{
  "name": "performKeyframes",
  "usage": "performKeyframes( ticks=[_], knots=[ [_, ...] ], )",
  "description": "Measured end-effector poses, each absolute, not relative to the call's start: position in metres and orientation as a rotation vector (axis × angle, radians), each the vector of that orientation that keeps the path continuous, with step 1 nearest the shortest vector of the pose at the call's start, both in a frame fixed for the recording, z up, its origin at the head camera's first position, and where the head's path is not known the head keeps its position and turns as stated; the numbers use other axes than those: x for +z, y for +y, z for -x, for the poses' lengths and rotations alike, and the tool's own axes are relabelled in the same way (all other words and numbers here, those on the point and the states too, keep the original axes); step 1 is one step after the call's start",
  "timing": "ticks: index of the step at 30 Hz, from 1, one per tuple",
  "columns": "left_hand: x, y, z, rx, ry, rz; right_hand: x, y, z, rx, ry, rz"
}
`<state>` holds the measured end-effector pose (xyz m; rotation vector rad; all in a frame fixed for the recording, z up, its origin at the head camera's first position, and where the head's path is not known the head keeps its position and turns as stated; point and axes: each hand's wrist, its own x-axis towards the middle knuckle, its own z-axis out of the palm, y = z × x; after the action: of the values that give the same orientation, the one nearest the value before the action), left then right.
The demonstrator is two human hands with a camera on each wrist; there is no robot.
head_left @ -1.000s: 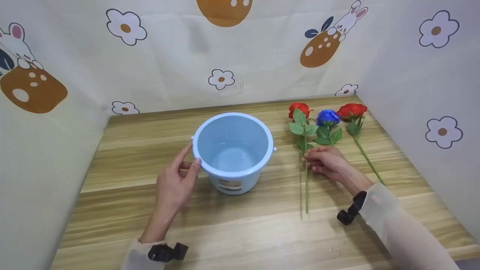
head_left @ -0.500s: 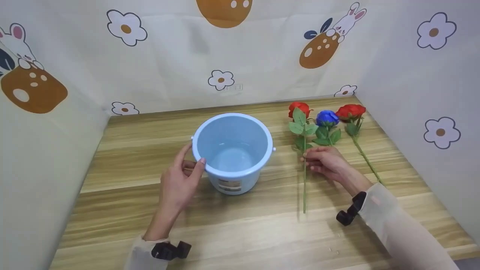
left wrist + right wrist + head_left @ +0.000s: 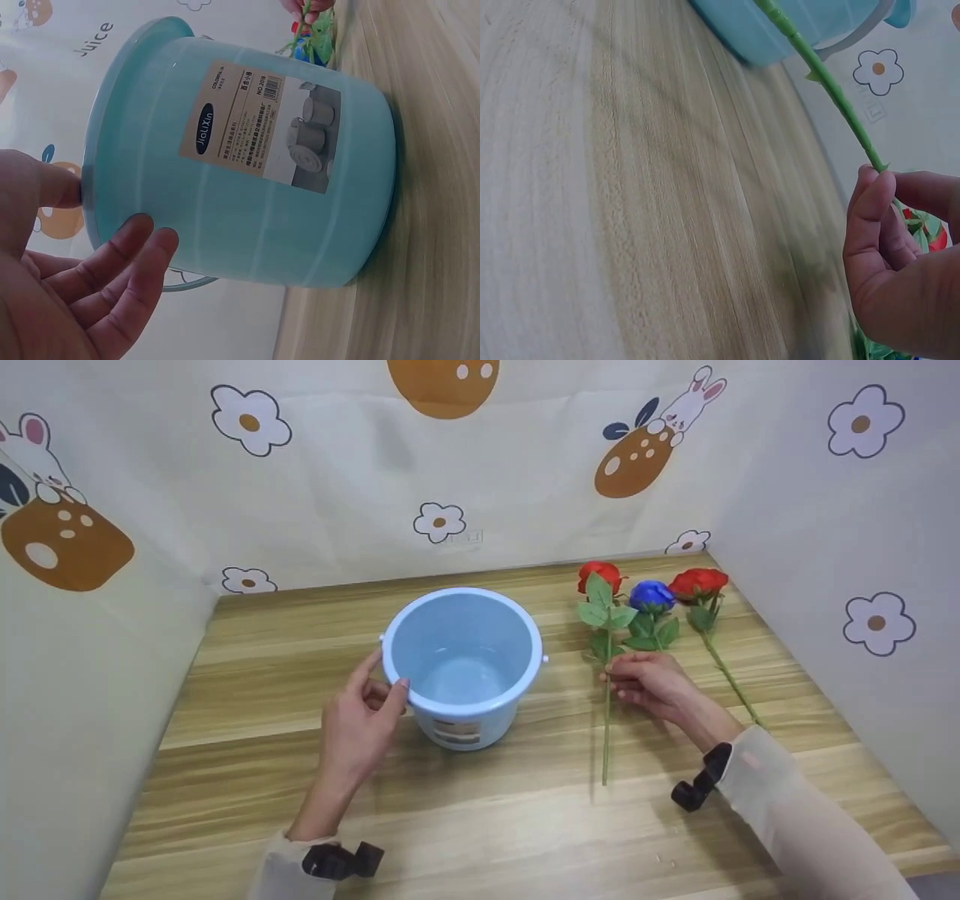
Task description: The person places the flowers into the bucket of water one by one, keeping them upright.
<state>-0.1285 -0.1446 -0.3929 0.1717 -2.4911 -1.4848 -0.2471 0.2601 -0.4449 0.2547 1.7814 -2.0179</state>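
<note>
- On the wooden table (image 3: 247, 780), right of centre, the right hand (image 3: 649, 684) pinches the green stem of the nearest red rose (image 3: 600, 576) between thumb and fingers, just below its leaves.
- That stem (image 3: 606, 735) runs lengthwise toward the person, bloom at the far end, cut end near; the right wrist view shows it slanting up off the wood, apparently lifted.
- Left of the grip stands the light blue bucket (image 3: 463, 664), upright, mouth open upward.
- The left hand (image 3: 358, 724) holds the bucket's near-left rim, thumb on the lip, fingers spread along the outer wall.
- Beside the held rose, to its right, lie a blue rose (image 3: 651, 595) and a second red rose (image 3: 698, 583), parallel.
</note>
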Motion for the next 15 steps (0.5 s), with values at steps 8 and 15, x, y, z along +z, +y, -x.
performKeyframes(
  ticks=[8, 15],
  knots=[
    [-0.3945, -0.1444, 0.1289, -1.506, -2.473, -0.181, -0.4418, 0.2585, 0.2461, -2.043, 1.769, -0.273],
    [-0.3955, -0.1439, 0.1282, -1.480, -2.464, -0.150, -0.4393, 0.2572, 0.2457, -2.041, 1.769, -0.250]
  ],
)
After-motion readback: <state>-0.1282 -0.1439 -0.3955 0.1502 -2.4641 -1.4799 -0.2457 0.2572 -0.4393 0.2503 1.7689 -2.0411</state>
